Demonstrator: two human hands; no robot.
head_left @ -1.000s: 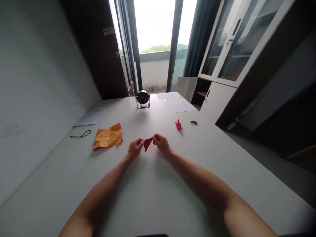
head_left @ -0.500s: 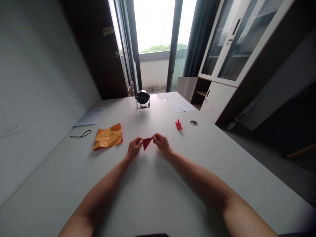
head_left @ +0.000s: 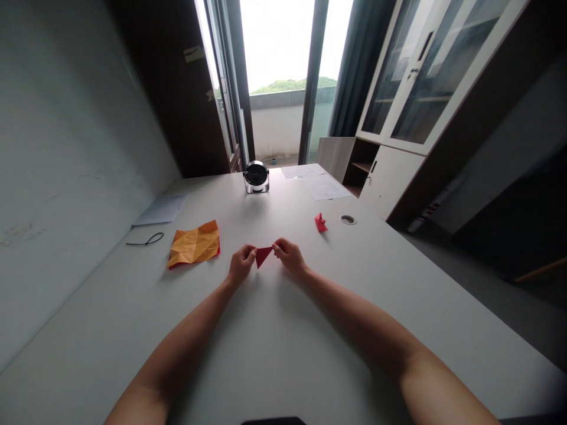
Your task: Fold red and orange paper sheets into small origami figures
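Note:
A small red folded paper triangle (head_left: 263, 256) is stretched between my two hands, one point of it hanging down. My left hand (head_left: 242, 262) pinches its left corner between thumb and fingers. At the right corner, the fingertips of my right hand (head_left: 288, 255) are closed on the paper. Left of my hands lies a creased orange paper sheet (head_left: 195, 245), with red showing along its edges. A red folded paper figure (head_left: 320, 222) stands to the right, apart from my right hand.
Near the right edge of the white table (head_left: 274, 348) lies a roll of tape (head_left: 348, 219). A small round black fan-like device (head_left: 256, 177) stands at the back. Papers (head_left: 328, 188) lie back right, another sheet (head_left: 160, 210) back left. A black cable tie (head_left: 146, 241) is by the wall.
The red triangle's lower point has shifted very slightly up and to the left. Both hands keep their pinch at its corners, almost unmoved.

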